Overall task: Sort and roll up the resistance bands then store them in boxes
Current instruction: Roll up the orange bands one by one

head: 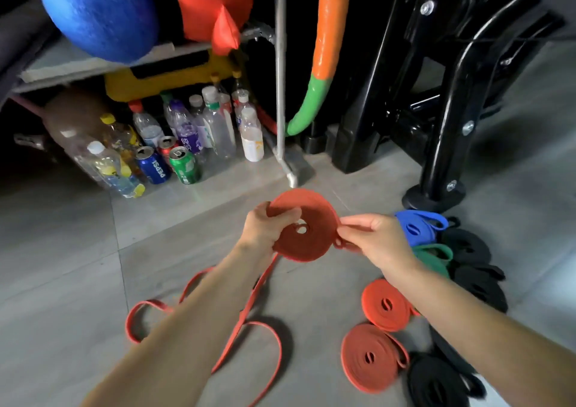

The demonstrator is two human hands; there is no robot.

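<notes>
Above the floor, left hand (265, 229) grips the red coil (307, 226); right hand (374, 238) fingers pinch its rim

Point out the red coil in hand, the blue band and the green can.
red coil (318, 235), head view, flat face beside the hole
blue band (426, 235), head view, rolled body
green can (185, 168), head view, side wall

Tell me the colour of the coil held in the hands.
Orange-red; the head view shows the coil held between the left hand and right hand.
</notes>
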